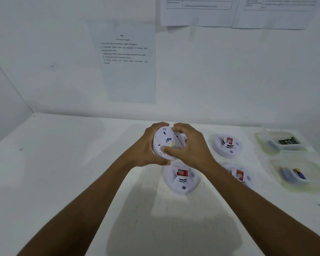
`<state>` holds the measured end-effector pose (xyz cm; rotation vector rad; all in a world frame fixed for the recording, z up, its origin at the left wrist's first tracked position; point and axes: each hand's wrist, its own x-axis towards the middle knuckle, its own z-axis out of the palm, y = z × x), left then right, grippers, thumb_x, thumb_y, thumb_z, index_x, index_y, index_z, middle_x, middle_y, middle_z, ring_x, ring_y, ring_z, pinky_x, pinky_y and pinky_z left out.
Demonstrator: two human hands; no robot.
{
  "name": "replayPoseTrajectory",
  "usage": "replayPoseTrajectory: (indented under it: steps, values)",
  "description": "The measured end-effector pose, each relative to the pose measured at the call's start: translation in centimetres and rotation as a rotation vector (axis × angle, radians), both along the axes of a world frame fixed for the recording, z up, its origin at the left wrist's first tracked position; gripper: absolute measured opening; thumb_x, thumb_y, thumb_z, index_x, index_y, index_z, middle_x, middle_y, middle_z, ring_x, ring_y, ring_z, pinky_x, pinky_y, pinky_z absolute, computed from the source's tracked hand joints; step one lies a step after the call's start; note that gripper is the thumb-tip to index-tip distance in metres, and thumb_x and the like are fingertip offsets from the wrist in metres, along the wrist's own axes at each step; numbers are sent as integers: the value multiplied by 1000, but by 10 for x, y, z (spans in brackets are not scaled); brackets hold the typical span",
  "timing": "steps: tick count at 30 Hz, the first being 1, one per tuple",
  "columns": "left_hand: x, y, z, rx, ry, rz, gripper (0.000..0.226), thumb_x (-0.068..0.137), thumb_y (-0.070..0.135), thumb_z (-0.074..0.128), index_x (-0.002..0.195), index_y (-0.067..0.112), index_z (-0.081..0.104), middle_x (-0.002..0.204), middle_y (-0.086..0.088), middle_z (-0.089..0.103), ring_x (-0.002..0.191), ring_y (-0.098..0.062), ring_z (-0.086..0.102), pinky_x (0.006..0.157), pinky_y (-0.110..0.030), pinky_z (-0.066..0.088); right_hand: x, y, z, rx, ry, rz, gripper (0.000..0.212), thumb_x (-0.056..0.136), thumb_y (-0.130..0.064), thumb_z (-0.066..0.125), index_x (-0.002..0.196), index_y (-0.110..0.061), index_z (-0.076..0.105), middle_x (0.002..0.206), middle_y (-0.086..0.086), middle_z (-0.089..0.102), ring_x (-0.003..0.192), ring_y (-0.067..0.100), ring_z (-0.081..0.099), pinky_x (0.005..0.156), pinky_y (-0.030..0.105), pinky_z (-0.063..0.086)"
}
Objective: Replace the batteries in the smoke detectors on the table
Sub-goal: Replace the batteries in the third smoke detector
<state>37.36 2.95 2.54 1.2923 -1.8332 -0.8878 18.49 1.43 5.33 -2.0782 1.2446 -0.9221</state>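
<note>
Your left hand (pixel 147 151) and right hand (pixel 189 145) hold one smoke detector (pixel 163 142) clear of the table (pixel 63 182), tilted so its flat back faces you. The unit is a round disc of smooth white plastic with a circular printed label on the back. Your left fingers are curled round its left rim. Your right fingers are curled over its right edge, with the thumb pressed on the back face.

Three more smoke detectors rest face up on the matte white tabletop, each a domed white shell with a red sticker and dark vent slots:
- one (pixel 181 179) directly below the held unit;
- one (pixel 227 145) to the right, further back;
- one (pixel 240 175) to the right, partly hidden by your right forearm.

At the far right sit two shallow translucent plastic trays. The far tray (pixel 259 137) holds dark cylindrical batteries (pixel 288 140). The near tray (pixel 273 163) holds bluish batteries (pixel 294 174). A printed paper sheet (pixel 126 61) hangs on the wall.
</note>
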Motion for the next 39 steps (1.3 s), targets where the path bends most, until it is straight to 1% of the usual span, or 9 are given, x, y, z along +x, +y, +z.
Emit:
replayPoseTrajectory:
  steps: [3,7,12,16,18,22,27,33,39]
  values:
    - [7,3,-2,-4,44,0,103,52,24,92,139,26,36,136,3,46,126,-16,47,102,-37,48,8,-1,2,19,19,66,66,66,-38,86,124,-24,57,123,-14,55,113,9,51,93,28,46]
    - [18,3,-10,1,57,45,109,50,33,93,140,31,33,141,4,40,131,-15,41,104,-40,46,13,-7,3,-97,161,105,74,64,-54,80,129,-25,58,134,-10,43,119,10,41,94,26,40]
    - [31,1,-17,-33,-6,86,110,44,48,88,135,44,26,143,9,30,134,-14,33,107,-33,40,26,1,-2,-170,231,70,75,74,-49,78,137,-20,52,125,-3,58,112,14,50,96,34,45]
    - [39,1,-21,-74,-2,87,104,44,36,89,125,58,28,132,23,32,129,-14,35,106,-34,41,43,3,-9,-142,244,44,81,70,-55,72,139,-21,45,126,-4,61,110,15,56,93,35,50]
    - [43,0,-22,-89,-3,81,99,46,29,88,120,62,32,124,30,35,124,-12,39,102,-33,43,48,3,-10,-142,255,50,78,73,-50,74,139,-21,44,124,-4,63,108,16,59,90,32,50]
    - [55,-6,-29,-45,-21,103,90,48,40,87,122,42,35,125,7,42,119,-15,45,104,-36,44,54,2,-7,-145,214,71,63,81,-35,72,136,-19,46,120,-1,70,105,19,66,90,33,52]
    - [76,-10,-36,-4,-47,109,91,48,35,89,120,48,34,124,22,36,122,-14,41,106,-40,42,54,-11,-7,-220,92,49,35,87,-19,69,119,-17,56,94,-3,76,85,11,72,77,32,57]
    - [102,-11,-42,35,-53,101,102,42,37,91,121,60,31,129,17,35,127,-13,38,107,-38,42,41,-50,-14,-71,32,41,35,87,-13,70,114,-26,53,87,-5,74,73,2,65,74,25,53]
    - [123,-6,-48,77,-87,80,106,42,40,91,129,46,32,129,18,34,127,-11,38,108,-33,40,45,-87,-34,82,245,106,33,90,-8,64,112,-25,48,82,-7,74,67,15,66,60,30,52]
